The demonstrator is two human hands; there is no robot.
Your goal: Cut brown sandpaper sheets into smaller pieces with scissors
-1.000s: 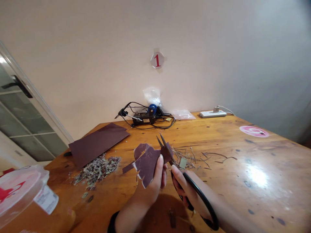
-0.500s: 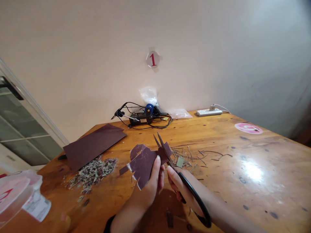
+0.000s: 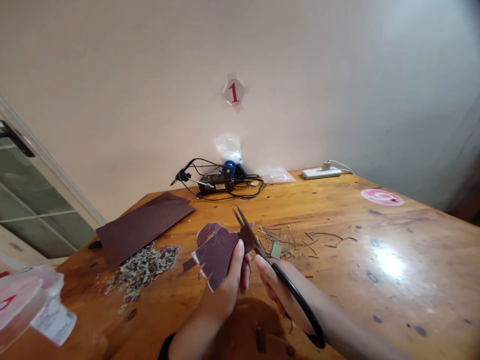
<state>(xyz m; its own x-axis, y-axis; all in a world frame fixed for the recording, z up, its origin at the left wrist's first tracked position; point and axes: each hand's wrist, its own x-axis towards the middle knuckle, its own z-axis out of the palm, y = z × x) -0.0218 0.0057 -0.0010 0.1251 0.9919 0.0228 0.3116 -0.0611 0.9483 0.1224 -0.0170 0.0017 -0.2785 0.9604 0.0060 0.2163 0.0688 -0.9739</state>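
A ragged piece of dark maroon card (image 3: 217, 252) with torn pale edges is pinched in my left hand (image 3: 230, 280), thumb on top. My right hand (image 3: 281, 282) is closed round the black handles of a pair of scissors (image 3: 298, 295). The blades are slightly apart and point up and away, at the right end of the card. Beyond the hands, a small green square (image 3: 277, 250) lies among thin brown stems (image 3: 290, 237) on the wooden table (image 3: 337, 295).
Maroon sheets (image 3: 146, 225) lie at the left behind a heap of dried flakes (image 3: 144, 267). A plastic container (image 3: 22, 310) stands front left. At the back are a black device with cables (image 3: 217, 184), a plastic bag (image 3: 277, 175) and a power strip (image 3: 321, 173).
The small maroon part at the card's right end, beyond the blades, no longer shows there. Both hands, with the card and scissors, have shifted slightly left in view.
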